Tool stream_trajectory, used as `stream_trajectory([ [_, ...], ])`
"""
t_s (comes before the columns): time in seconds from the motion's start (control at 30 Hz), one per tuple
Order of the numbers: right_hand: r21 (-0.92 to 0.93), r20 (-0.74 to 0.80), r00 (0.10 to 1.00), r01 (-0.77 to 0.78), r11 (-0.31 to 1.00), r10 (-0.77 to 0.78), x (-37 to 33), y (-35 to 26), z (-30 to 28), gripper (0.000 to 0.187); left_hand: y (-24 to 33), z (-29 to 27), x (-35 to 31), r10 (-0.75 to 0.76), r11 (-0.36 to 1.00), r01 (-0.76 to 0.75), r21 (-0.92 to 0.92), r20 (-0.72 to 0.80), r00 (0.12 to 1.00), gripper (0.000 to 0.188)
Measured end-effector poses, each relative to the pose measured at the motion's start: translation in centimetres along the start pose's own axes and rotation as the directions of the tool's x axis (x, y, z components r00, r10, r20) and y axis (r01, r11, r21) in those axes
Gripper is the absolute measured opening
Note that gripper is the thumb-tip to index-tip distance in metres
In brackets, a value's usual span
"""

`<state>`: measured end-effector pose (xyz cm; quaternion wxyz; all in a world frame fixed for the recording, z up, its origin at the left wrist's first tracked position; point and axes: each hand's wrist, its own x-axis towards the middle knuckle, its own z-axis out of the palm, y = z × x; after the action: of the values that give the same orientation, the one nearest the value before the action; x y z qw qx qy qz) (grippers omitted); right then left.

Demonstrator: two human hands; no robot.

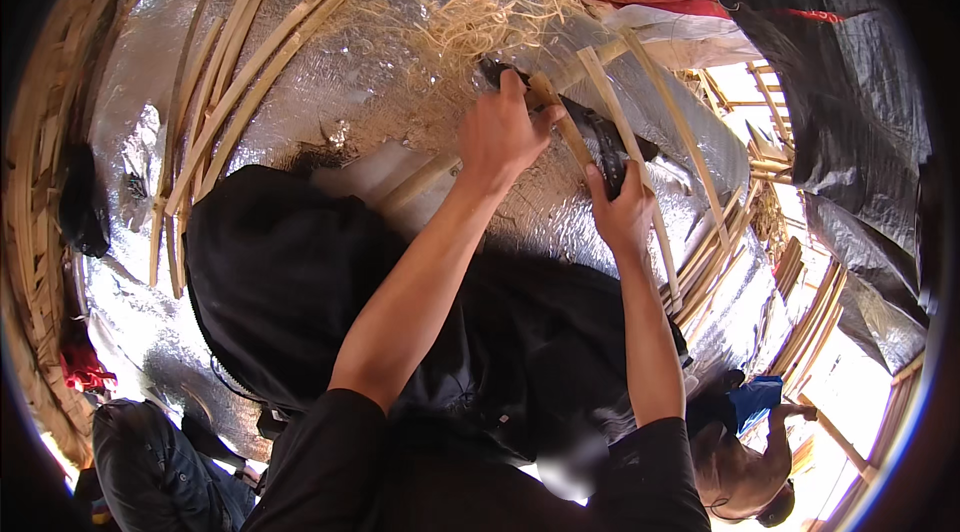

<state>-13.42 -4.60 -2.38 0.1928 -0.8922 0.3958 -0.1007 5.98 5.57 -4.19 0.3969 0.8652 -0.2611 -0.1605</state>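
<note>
Left edge: a stack of long, pale split-bamboo strips (35, 192) stood beside a crumpled black plastic bag (82, 200).
Lower left: another person's leg in dark blue jeans (150, 467) was bent near the sheet's edge.
Ground cover: a wrinkled, silvery reflective sheet (370, 62) spread across the middle, with narrow, curved tan bamboo slats (290, 27) lying on its left part.
Lap: a black fabric garment (290, 272) lay bunched beneath the forearms.
Shavings: a loose, curly heap of straw-coloured fibres (490, 22) sat just beyond the left hand (505, 132).
Left grip: this hand was curled over the far end of a long, shiny black object (607, 147), its thumb by a short tan bamboo piece (565, 127).
Bamboo: that piece lay across the black object, between both hands.
Right grip: the right hand (622, 210) was wrapped around the black object's nearer part, thumb close to the piece's lower end.
Right side: a dark grey plastic tarp (850, 82) hung above another person (745, 462) bending low.
</note>
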Motion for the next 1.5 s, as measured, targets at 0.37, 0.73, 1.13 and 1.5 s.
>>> stream_trajectory([
  [0.37,0.094,-0.151,0.984,-0.079,0.992,0.092,0.8,0.6,-3.7,0.036,0.4,-1.7,0.2,-0.042,0.998,0.045,-0.050,0.056,0.998,0.062],
  [0.73,-0.089,-0.082,0.992,-0.099,0.991,0.092,3.3,12.5,-5.2,0.040,-0.2,-0.9,-0.3,-0.070,0.997,0.068,0.039,0.057,0.996,0.068],
  [1.13,0.162,0.074,0.997,-0.041,0.986,0.029,-0.2,9.2,-4.6,0.037,0.1,-2.4,-1.0,-0.001,1.000,0.001,-0.008,0.019,1.000,0.066],
  [1.5,0.160,0.177,0.984,-0.047,0.986,0.018,0.5,12.0,-4.8,0.047,-0.8,-1.1,-1.7,0.090,0.995,-0.095,-0.040,-0.111,0.990,0.063],
])
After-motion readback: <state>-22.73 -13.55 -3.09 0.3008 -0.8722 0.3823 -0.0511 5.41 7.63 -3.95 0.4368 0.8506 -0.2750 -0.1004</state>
